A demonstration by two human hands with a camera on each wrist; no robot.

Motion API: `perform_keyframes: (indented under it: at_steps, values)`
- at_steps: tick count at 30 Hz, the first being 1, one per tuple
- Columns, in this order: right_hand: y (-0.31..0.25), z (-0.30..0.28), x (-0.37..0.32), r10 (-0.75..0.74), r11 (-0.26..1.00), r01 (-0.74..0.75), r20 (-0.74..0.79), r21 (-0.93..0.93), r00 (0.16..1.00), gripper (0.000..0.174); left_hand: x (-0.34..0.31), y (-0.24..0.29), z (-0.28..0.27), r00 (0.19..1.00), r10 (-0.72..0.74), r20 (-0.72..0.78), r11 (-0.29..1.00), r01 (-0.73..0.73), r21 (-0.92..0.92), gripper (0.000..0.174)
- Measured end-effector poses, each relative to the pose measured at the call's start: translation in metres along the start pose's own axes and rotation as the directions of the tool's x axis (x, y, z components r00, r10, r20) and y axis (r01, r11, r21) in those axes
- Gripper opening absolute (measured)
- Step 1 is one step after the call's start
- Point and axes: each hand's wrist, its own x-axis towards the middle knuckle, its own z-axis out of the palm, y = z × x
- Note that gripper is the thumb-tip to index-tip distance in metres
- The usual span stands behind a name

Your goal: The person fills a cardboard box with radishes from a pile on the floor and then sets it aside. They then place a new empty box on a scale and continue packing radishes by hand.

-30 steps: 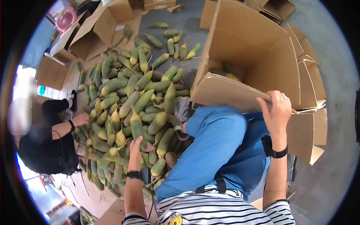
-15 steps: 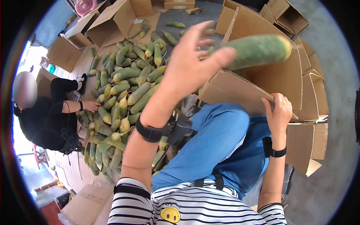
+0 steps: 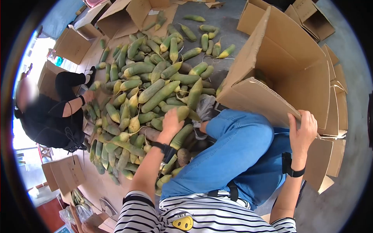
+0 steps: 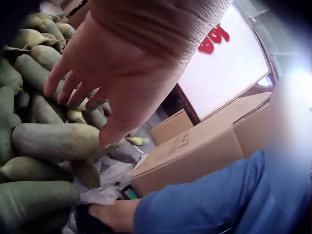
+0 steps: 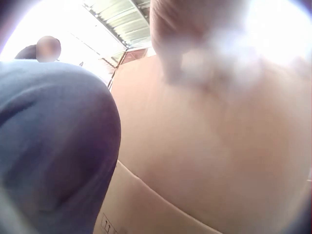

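Over the pile of green radishes (image 3: pixel 157 95), my left hand (image 3: pixel 171 124) reaches palm down beside a yellow-green radish (image 3: pixel 182 113). In the left wrist view, the hand (image 4: pixel 117 78) has its fingers spread and slightly bent, with the thumb at the end of a pale green radish (image 4: pixel 56 141); contact is hard to tell. My right hand (image 3: pixel 304 130) grips the near top edge of a large open cardboard box (image 3: pixel 260 93), thumb on one side and fingers over the rim. Inside the box, dark radishes (image 3: pixel 262 75) are partly visible in shadow. The right wrist view is blurred.
Another person (image 3: pixel 50 116) in black sits at the left, one hand at the pile. Further cardboard boxes (image 3: pixel 74 46) stand at the upper left, with others (image 3: pixel 337 105) at the right. My bent knee (image 3: pixel 252 130) is between pile and box.
Half a second ago my left hand was raised at the box with a large green radish; it is now back at the pile without that radish. My right hand remains on the box edge.
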Motion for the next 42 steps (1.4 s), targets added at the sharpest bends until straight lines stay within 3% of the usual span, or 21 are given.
perform_keyframes:
  at_steps: [1, 6, 8, 12, 14, 16, 18, 19, 22, 24, 25, 27, 29, 30, 32, 33, 35, 37, 38, 40, 42]
  values:
    - [0.0, 0.0, 0.0, 0.008, 1.0, -0.008, 0.003, -0.006, 1.0, 0.023, 0.007, 0.006, 0.005, 0.994, 0.027, -0.105, 0.999, -0.023, 0.04, 0.08]
    - [-0.001, -0.002, -0.001, 0.033, 0.999, -0.032, 0.032, -0.032, 0.999, 0.023, 0.043, 0.016, 0.038, 0.98, 0.134, -0.147, 0.968, -0.097, 0.232, 0.085]
    - [-0.002, -0.002, -0.001, 0.034, 0.999, -0.033, 0.036, -0.037, 0.999, 0.023, 0.053, 0.009, 0.051, 0.995, -0.004, 0.104, 0.954, -0.028, 0.299, 0.078]
    - [-0.003, -0.002, 0.0, 0.046, 0.999, -0.045, 0.031, -0.027, 0.998, 0.023, 0.033, 0.016, 0.04, 0.994, 0.049, 0.093, 0.931, -0.079, 0.356, 0.067]
    - [-0.003, -0.002, 0.001, 0.043, 0.999, -0.042, 0.022, -0.022, 0.999, 0.022, 0.014, 0.011, 0.029, 0.992, 0.126, 0.018, 0.962, -0.127, 0.243, 0.06]
    - [-0.003, -0.002, 0.0, 0.041, 0.999, -0.041, 0.012, -0.018, 0.999, 0.022, -0.008, 0.001, 0.019, 0.991, 0.136, 0.014, 0.971, -0.136, 0.198, 0.064]
    - [-0.003, -0.001, 0.0, 0.024, 1.0, -0.024, 0.001, -0.005, 1.0, 0.022, -0.026, -0.015, 0.016, 0.959, 0.19, -0.211, 0.98, -0.175, 0.091, 0.066]
    - [-0.003, -0.001, 0.0, 0.03, 1.0, -0.03, -0.009, -0.004, 1.0, 0.022, -0.033, -0.025, 0.013, 0.956, 0.198, -0.217, 0.979, -0.18, 0.099, 0.066]
    - [-0.003, -0.002, 0.002, 0.003, 1.0, -0.002, -0.052, 0.011, 0.999, 0.022, -0.049, -0.044, -0.003, 0.932, -0.06, -0.359, 0.99, 0.009, -0.142, 0.069]
    - [-0.001, -0.001, 0.0, -0.019, 0.999, 0.02, -0.041, 0.035, 0.999, 0.022, -0.061, -0.043, -0.031, 0.908, -0.22, -0.356, 0.94, 0.101, -0.325, 0.07]
    - [-0.001, -0.001, -0.001, -0.018, 0.999, 0.021, -0.053, 0.044, 0.998, 0.021, -0.067, -0.033, -0.048, 0.908, -0.214, -0.36, 0.942, 0.094, -0.322, 0.07]
    - [0.0, -0.001, -0.001, -0.023, 0.998, 0.026, -0.066, 0.051, 0.998, 0.021, -0.078, -0.004, -0.091, 0.898, -0.233, -0.373, 0.774, -0.061, -0.63, 0.07]
    - [0.0, 0.0, -0.001, -0.036, 0.998, 0.04, -0.073, 0.055, 0.997, 0.021, -0.091, 0.054, -0.148, 0.896, -0.126, -0.427, 0.632, -0.259, -0.73, 0.071]
    - [-0.001, -0.001, -0.001, -0.035, 0.998, 0.039, -0.074, 0.054, 0.997, 0.021, -0.1, 0.115, -0.194, 0.848, -0.024, -0.529, 0.384, -0.481, -0.788, 0.073]
    - [-0.003, 0.0, -0.001, -0.036, 0.998, 0.04, -0.078, 0.052, 0.996, 0.021, -0.098, 0.172, -0.221, 0.761, 0.074, -0.644, 0.152, -0.647, -0.747, 0.079]
    - [-0.003, -0.001, -0.002, -0.025, 0.999, 0.028, -0.073, 0.042, 0.997, 0.022, -0.095, 0.2, -0.231, 0.737, 0.128, -0.663, 0.124, -0.676, -0.727, 0.08]
    - [-0.001, -0.001, -0.003, -0.028, 0.999, 0.03, -0.064, 0.033, 0.998, 0.022, -0.074, 0.237, -0.24, 0.578, 0.305, -0.757, 0.374, -0.804, -0.463, 0.079]
    - [0.002, 0.002, -0.006, -0.024, 0.999, 0.023, -0.058, -0.024, 0.998, 0.023, -0.05, 0.274, -0.227, 0.515, 0.38, -0.768, 0.355, -0.848, -0.393, 0.078]
    - [0.001, 0.002, -0.008, -0.038, 0.999, 0.038, -0.044, -0.011, 0.998, 0.023, -0.047, 0.281, -0.217, 0.543, 0.365, -0.756, 0.306, -0.837, -0.454, 0.078]
    - [0.002, 0.002, -0.007, -0.003, 1.0, 0.003, -0.035, 0.001, 0.999, 0.023, -0.046, 0.269, -0.202, 0.548, 0.399, -0.735, 0.399, -0.825, -0.399, 0.078]
    - [0.0, 0.001, -0.006, -0.006, 1.0, 0.006, -0.034, 0.002, 0.999, 0.023, -0.044, 0.226, -0.174, 0.614, 0.44, -0.655, 0.559, -0.758, -0.335, 0.078]
